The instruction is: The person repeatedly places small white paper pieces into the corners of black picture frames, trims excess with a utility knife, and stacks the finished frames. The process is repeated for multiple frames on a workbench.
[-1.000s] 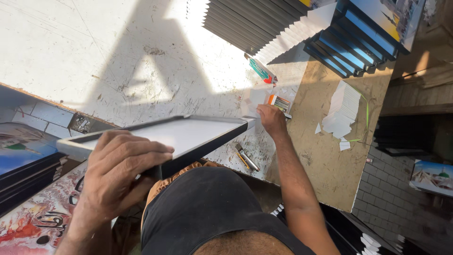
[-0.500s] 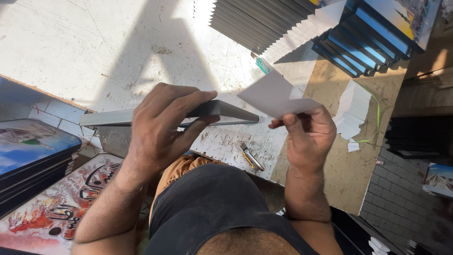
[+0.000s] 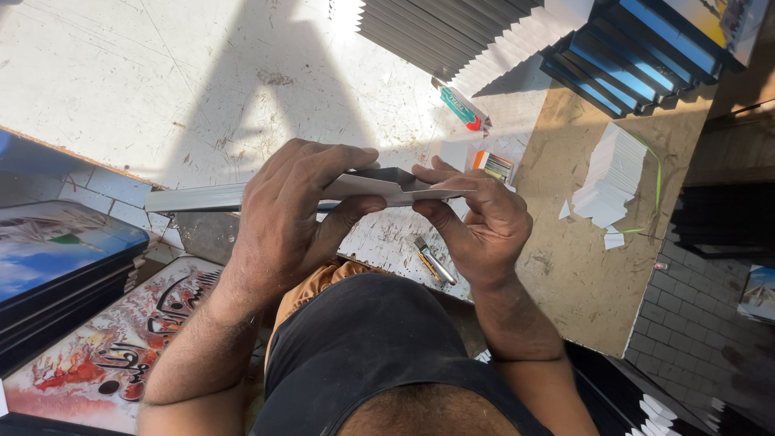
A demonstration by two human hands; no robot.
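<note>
Left hand [image 3: 295, 214] clamps the picture frame [image 3: 202, 196] above the worktable's [image 3: 145, 89] near edge; right hand [image 3: 476, 222] pinches a white card corner piece [image 3: 387, 187] onto its corner. Card could slip if the pinch loosens. Blade tool [image 3: 433, 260] lies just below the hands; open tabletop beyond.

The frame [image 3: 194, 197] looks smooth, with a matt silvery edge. On it, the white card [image 3: 379, 187] looks like matt paper. Beyond it, the tabletop [image 3: 161, 81] is rough, scuffed white.
</note>
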